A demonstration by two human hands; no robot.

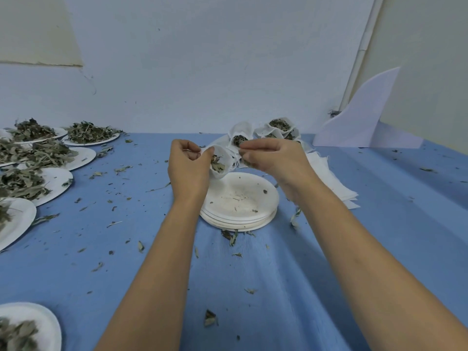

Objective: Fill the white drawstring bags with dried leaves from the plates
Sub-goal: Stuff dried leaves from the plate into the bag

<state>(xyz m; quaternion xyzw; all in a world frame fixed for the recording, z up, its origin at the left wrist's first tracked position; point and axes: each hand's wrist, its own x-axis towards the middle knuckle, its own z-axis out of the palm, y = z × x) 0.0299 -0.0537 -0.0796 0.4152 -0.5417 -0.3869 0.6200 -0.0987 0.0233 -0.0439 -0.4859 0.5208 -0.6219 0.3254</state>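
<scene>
white drawstring bag [224, 158] | dried leaves [217, 165] inside | left grip [188, 168] holds it

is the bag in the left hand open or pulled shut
Open. The left hand holds the white bag with its mouth spread and dried leaves showing inside.

My blue-clothed table [253, 287] carries a stack of empty paper plates [240, 201] in the middle. Plates [60, 181] heaped with dried leaves [22, 183] crowd its left side, with another plate [48, 323] at my near left. Filled bags [243, 127] stand at the far edge. Flat empty bags [331, 183] lie just right of the stack, and leaf crumbs [210, 317] are scattered all over.
</scene>
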